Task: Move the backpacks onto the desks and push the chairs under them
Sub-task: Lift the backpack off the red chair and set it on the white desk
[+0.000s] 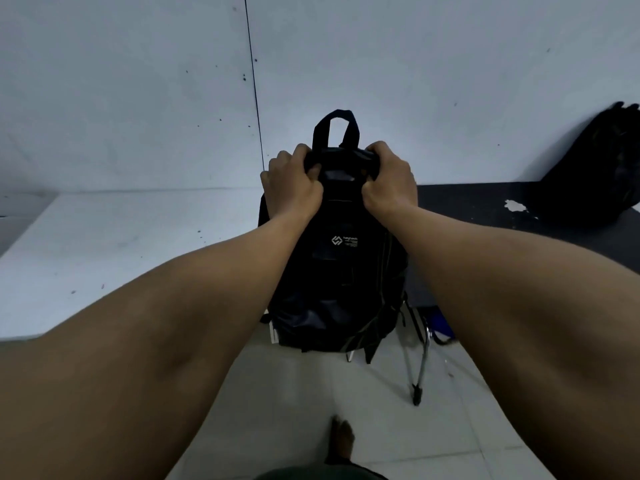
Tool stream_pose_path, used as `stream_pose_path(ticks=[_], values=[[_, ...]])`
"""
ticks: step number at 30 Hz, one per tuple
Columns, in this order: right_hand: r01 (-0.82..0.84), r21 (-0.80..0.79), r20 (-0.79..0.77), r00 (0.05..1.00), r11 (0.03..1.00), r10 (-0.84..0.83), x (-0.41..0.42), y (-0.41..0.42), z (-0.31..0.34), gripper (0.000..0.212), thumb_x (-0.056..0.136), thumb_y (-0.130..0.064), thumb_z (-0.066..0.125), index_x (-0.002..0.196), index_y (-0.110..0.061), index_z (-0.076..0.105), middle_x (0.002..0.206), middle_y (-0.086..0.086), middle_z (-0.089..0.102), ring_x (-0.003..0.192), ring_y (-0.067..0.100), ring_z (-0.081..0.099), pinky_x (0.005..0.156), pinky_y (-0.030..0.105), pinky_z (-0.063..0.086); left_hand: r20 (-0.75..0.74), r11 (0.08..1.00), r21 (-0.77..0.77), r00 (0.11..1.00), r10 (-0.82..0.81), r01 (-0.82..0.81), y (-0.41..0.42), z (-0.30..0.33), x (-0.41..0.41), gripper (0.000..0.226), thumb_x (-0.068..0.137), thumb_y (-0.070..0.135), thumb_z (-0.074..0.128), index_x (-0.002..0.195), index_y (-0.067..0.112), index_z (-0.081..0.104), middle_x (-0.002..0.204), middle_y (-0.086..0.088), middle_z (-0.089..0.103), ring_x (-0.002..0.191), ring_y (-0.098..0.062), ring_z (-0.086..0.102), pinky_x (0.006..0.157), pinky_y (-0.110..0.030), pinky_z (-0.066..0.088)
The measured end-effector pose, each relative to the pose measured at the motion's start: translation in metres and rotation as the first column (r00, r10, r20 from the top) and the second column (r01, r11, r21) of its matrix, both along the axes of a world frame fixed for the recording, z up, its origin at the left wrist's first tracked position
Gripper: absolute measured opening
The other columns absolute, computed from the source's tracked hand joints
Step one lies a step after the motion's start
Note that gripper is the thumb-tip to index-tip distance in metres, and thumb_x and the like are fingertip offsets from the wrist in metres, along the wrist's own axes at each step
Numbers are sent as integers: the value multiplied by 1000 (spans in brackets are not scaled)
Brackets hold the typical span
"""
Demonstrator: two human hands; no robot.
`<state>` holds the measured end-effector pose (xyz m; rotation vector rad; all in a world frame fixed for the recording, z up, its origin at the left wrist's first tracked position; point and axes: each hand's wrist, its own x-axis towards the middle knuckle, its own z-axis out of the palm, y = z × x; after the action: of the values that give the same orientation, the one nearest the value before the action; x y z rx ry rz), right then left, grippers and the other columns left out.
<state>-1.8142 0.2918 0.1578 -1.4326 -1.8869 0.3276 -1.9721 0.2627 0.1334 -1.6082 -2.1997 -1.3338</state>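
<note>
Desks line the wall ahead of us, and we read them from the left: first a white desk (114, 244), its top bare where we can see it, running up to a pale wall (138, 81) marked by a thin dark vertical seam. Our left hand (294, 183) comes next, fingers curled tight over the upper left corner of the black backpack (337, 271), thumb pressed into the fabric. The backpack stands upright between our two forearms, its carry loop (335, 128) rising free above both hands and a small white logo (343, 240) showing on its front panel. Its zips look closed, so we cannot tell what it holds. Its lower end covers the gap between the two desks, and a white edge peeks out beneath it; whether it rests on something or hangs from our grip we cannot tell. Our right hand (389, 181) clenches the upper right corner of the same bag, matching the left. Below it, a metal chair leg (420, 368) slants down to the tiled floor (346, 393), where a bare foot (341, 439) shows. Further right lies a dark desk (485, 216) with a chipped white patch, and at its far end a second black backpack (602, 168) leans against the wall.
</note>
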Motion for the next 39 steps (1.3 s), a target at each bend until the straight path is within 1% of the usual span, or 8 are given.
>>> stream_pose_path(ticks=[5, 9, 17, 23, 27, 32, 35, 39], values=[[-49, -4, 36, 998, 999, 49, -13, 86, 11, 45, 73, -2, 46, 109, -28, 52, 87, -5, 58, 78, 27, 58, 70, 37, 48, -15, 998, 4, 998, 55, -55, 74, 11, -10, 16, 89, 25, 52, 105, 23, 58, 100, -6, 59, 102, -28, 52, 82, -32, 25], [-94, -3, 46, 994, 996, 94, -27, 147, 18, 43, 70, -6, 47, 106, -30, 50, 84, -7, 54, 75, 25, 53, 67, 32, 40, -6, 997, -19, 997, 81, -81, 127, 19, -24, 16, 91, 26, 51, 106, 22, 56, 102, -8, 59, 104, -29, 52, 88, -36, 32], [-83, -67, -40, 996, 994, 81, -62, 234, 10, 50, 65, -2, 40, 104, -32, 49, 88, -7, 57, 80, 24, 59, 67, 34, 48, 18, 998, -62, 1000, 15, -14, 215, 18, -56, 18, 92, 27, 51, 109, 23, 56, 103, -6, 58, 101, -28, 55, 91, -37, 37], [-82, -84, -58, 995, 993, 77, -96, 301, 13, 45, 67, -4, 42, 103, -29, 51, 89, -4, 61, 81, 25, 60, 68, 35, 50, -2, 996, -88, 1000, -27, 27, 287, 20, -95, 18, 92, 26, 51, 109, 21, 56, 101, -7, 59, 99, -29, 56, 90, -40, 40], [-71, -78, -52, 996, 994, 67, -108, 342, 14, 43, 66, -7, 43, 102, -29, 51, 90, -3, 63, 80, 26, 59, 64, 32, 42, -11, 995, -96, 999, -36, 35, 329, 23, -106, 18, 94, 26, 51, 111, 21, 57, 102, -7, 60, 101, -28, 55, 89, -38, 36], [-85, -98, -29, 996, 992, 82, -117, 392, 10, 42, 69, -5, 47, 104, -28, 53, 92, -3, 64, 82, 25, 60, 67, 33, 45, -32, 994, -109, 999, -22, 19, 379, 18, -118, 19, 95, 27, 51, 111, 19, 57, 104, -9, 61, 101, -30, 55, 86, -38, 35], [-108, -131, -9, 994, 985, 108, -122, 422, 7, 41, 70, -5, 46, 103, -28, 54, 93, -3, 65, 83, 26, 61, 69, 35, 48, 3, 993, -120, 1000, -2, 2, 410, 11, -123, 19, 94, 27, 52, 110, 18, 57, 104, -9, 61, 101, -31, 56, 87, -39, 36], [-117, -164, 17, 992, 979, 122, -131, 463, -6, 37, 76, -6, 49, 104, -28, 56, 97, -1, 66, 85, 26, 60, 68, 32, 44, 132, 993, -119, 991, 35, -19, 449, -3, -131, 21, 90, 26, 59, 106, 20, 47, 99, -2, 64, 98, -26, 58, 85, -35, 32]])
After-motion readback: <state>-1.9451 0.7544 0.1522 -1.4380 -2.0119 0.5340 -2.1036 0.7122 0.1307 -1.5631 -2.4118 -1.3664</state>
